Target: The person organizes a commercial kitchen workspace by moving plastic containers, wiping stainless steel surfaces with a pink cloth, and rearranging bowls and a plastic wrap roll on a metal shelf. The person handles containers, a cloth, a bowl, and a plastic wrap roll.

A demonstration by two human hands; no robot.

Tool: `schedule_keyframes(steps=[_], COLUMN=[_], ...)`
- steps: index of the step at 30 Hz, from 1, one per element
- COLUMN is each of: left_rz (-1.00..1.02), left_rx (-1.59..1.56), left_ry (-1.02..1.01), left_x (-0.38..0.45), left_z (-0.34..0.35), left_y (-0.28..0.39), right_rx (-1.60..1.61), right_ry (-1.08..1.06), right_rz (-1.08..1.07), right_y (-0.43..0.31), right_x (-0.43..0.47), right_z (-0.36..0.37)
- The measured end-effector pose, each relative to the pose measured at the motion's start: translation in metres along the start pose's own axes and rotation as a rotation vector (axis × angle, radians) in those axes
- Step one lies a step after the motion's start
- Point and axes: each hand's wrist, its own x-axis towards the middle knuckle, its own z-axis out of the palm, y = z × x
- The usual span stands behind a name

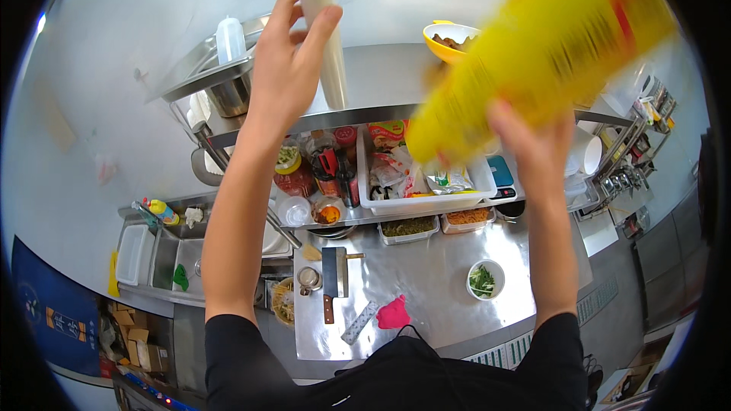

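Note:
My left hand (297, 40) is raised over the upper steel shelf, its thumb and fingers around a tall whitish cylinder (334, 63). The cylinder stands upright on the shelf; whether it is a roll or a stack cannot be told. To the right, my right hand (531, 131) grips a large yellow package (514, 63) from below. Motion blurs this package, which tilts with its narrower end down and left. It bears dark writing and red marks. Partly behind it, a yellow-and-white bowl (448, 43) of brown food sits on the upper shelf (382, 74).
Below the shelf are a white bin (428, 204) of packets, sauce jars (294, 177) and a digital scale (502, 180). On the steel worktop (422, 274) lie a cleaver (335, 279), a pink cloth (393, 313) and a tub of cut greens (485, 279). A sink (185, 251) is at left.

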Motion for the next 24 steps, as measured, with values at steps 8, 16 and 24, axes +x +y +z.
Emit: schedule_keyframes(steps=[8,16,24], left_rz=[-0.196,-0.339,-0.406], left_rx=[0.018,-0.165,-0.165], left_ry=[-0.036,0.123,0.006], left_x=[0.092,0.121,0.111], left_z=[0.051,0.06,0.059], left_y=[-0.104,-0.183,-0.22], right_rx=[0.016,-0.105,-0.033], right_ry=[-0.025,-0.011,-0.087], right_rz=[-0.052,0.028,0.073], right_y=[0.069,0.156,0.173], right_x=[0.149,0.175,0.176], right_z=[0.095,0.148,0.164])
